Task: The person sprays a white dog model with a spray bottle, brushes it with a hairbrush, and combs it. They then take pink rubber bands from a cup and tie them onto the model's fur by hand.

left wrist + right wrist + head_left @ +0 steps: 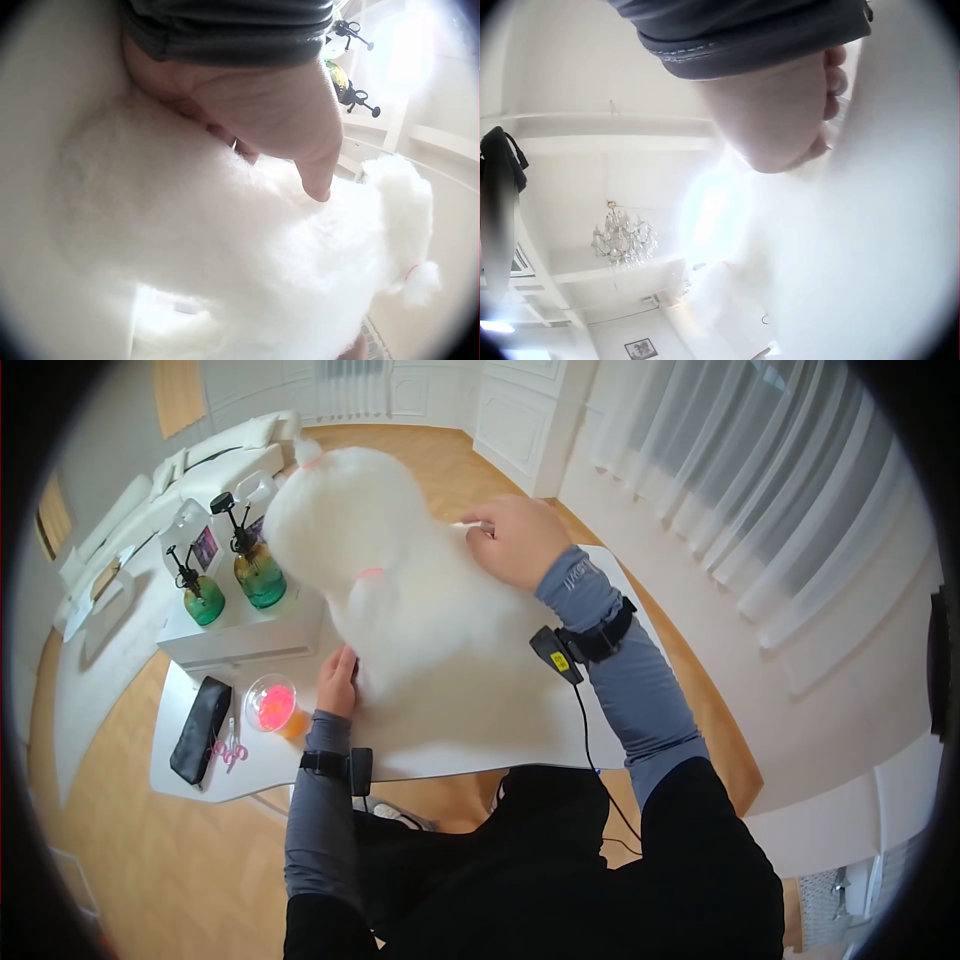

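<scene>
A fluffy white dog (450, 630) stands on the white table (400, 760), pink bands tying tufts at its head and ear. My right hand (520, 540) is at the far side of its back, fingers curled round a small grey, metallic-looking thing (487, 529) that is mostly hidden. In the right wrist view, the fingertips (835, 82) are bent close to the blurred white fur. Low on the dog's front, my left hand (338, 682) touches the coat. Its thumb (316, 176) lies extended along the fur in the left wrist view, with the other fingers partly hidden underneath.
Two green spray bottles (262, 578) (204, 600) stand on a white box (240, 640) at the left. Nearer are a clear cup (272, 703) with pink contents, pink-handled scissors (230, 750) and a black pouch (201, 730). A cable (590, 750) hangs from the right wrist camera.
</scene>
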Available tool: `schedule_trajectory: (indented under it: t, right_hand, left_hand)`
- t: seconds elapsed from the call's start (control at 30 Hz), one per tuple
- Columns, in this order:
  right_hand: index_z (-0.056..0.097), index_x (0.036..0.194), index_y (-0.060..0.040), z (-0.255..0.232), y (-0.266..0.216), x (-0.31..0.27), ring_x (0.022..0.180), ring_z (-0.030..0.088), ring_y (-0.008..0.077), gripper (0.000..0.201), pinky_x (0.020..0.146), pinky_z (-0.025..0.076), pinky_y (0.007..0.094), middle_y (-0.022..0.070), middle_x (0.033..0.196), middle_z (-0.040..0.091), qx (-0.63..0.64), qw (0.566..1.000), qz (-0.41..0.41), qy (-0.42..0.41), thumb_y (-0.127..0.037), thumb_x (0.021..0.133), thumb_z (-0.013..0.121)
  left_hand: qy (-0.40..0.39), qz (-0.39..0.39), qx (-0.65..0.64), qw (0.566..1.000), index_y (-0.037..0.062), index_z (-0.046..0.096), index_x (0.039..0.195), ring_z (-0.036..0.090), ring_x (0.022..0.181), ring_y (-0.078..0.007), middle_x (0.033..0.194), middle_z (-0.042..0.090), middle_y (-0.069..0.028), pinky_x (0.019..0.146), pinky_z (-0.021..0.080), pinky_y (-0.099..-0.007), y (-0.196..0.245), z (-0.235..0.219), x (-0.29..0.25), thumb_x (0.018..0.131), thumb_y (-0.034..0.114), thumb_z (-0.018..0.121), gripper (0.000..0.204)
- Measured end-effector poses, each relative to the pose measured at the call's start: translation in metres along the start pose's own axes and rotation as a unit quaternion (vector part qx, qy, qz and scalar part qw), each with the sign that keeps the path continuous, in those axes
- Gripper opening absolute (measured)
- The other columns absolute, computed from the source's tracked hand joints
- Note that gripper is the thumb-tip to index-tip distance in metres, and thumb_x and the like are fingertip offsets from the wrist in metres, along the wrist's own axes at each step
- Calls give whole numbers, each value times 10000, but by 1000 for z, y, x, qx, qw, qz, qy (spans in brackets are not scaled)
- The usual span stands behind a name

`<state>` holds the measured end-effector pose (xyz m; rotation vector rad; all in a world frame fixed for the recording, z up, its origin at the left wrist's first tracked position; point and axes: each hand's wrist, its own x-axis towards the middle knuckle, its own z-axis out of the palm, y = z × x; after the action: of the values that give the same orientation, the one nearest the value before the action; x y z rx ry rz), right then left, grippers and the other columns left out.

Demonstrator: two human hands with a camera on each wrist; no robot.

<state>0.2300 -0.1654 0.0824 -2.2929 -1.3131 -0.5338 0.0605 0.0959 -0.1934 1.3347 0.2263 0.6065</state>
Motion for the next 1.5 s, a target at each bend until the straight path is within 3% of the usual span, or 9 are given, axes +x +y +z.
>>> schedule_trajectory:
  t: [0.23,0.3,0.5,0.83,1.13,1.23,1.3,1.43,1.5]
  right_hand:
    - [788,1120,-78,-13,7,-8,887,703,379,310,815,553,451,188,944,737,-105,983,141,-50,-221,906,615]
    - [766,1133,-60,-15,2,-26,799,672,379,316,737,516,508,158,821,700,79,989,45,117,-114,889,572]
    - [735,1270,-127,1,-14,-61,792,574,267,433,771,434,418,51,800,557,-38,975,-185,119,-56,855,632]
    - [787,1189,-207,10,16,-131,903,595,207,452,864,441,370,12,873,569,-158,956,-241,50,-31,791,663]
    - [789,1167,-222,-10,43,-181,934,603,187,406,934,435,378,-6,918,592,-219,963,-145,-56,-69,814,660]
    - [795,1158,-225,-8,68,-207,898,609,201,410,962,433,404,1,875,595,-116,980,-94,-129,-33,819,670]
    - [791,1194,-201,-8,79,-222,870,614,213,373,944,459,372,29,846,605,2,986,-9,-165,-31,884,670]
    - [750,1286,-158,17,105,-252,837,620,228,353,870,496,334,81,922,675,243,959,127,-64,-74,956,656]
    - [698,1364,-128,31,112,-254,826,624,226,394,794,510,311,123,1045,713,343,897,279,18,-131,971,673]
  left_hand:
    - [-6,-21,123,992,-66,691,1212,614,957,-119,1064,722,-40,879,474,-260,8,-2,-4,1091,331,555,436]
    - [9,-20,78,997,-71,680,1245,621,1004,-129,1112,723,-60,918,476,-267,17,11,-9,1093,335,545,454]
    - [-2,-27,73,997,-74,669,1274,630,1037,-139,1141,724,-69,943,476,-267,18,9,-9,1098,332,530,464]
    - [-18,-20,96,995,-72,669,1269,633,1030,-131,1130,731,-60,926,480,-265,25,11,-10,1103,328,523,457]
    - [-6,-47,101,994,-45,681,1226,562,861,-110,980,673,-14,748,450,-242,12,2,-10,1085,323,541,419]
    - [35,-32,134,990,-33,663,1206,541,831,-112,1002,667,-20,710,418,-237,16,8,-20,1052,336,583,409]
    - [-62,0,203,977,-23,637,1222,560,872,-129,1048,666,-37,756,442,-254,4,-9,-9,1003,390,648,468]
    - [-99,2,233,967,-22,623,1242,599,971,-170,1110,679,-75,859,477,-309,16,1,-12,942,427,716,548]
    - [-102,82,168,977,-39,623,1233,616,1077,-211,1140,691,-113,962,476,-369,12,4,-13,899,438,753,597]
